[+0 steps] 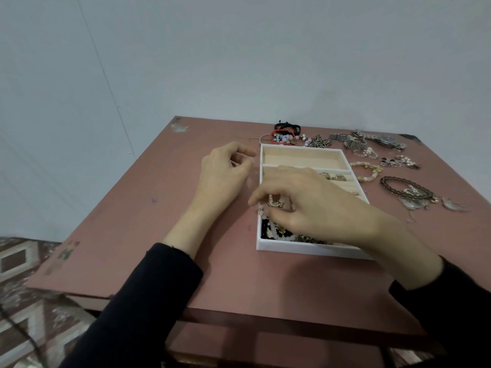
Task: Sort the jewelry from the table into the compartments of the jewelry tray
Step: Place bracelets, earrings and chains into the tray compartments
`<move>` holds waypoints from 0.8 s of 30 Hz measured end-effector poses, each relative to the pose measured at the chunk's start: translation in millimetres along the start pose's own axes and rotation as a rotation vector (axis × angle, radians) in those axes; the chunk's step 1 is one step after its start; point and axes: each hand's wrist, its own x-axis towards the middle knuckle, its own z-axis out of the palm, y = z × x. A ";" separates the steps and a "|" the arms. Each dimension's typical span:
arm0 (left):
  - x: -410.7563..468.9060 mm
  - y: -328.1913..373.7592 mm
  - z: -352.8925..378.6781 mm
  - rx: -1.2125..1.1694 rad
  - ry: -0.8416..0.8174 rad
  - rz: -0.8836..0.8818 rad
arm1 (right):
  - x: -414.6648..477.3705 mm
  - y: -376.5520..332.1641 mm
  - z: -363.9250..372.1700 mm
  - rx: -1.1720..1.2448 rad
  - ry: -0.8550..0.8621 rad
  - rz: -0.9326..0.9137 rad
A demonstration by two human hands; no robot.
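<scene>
The right hand (313, 205) reaches over the tray with its fingertips curled down, pinching a pale pink beaded bracelet with a metal charm (273, 204) at the tray's 9 o'clock edge. The strand looks light, limp and apt to snag, so it is best held by the beads beside the charm. The left hand (225, 171) hovers at 10 o'clock, loosely curled, with nothing seen in it. Beneath them is the white, beige-lined compartmented jewelry tray (292, 248). At its 1 o'clock a silver metal watch (385, 140) lies on the dusty-pink table (159, 221).
</scene>
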 end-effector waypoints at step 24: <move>-2.1 1.3 0.1 0.016 -0.032 0.002 | -15.1 6.6 -7.3 -0.053 -0.163 -0.051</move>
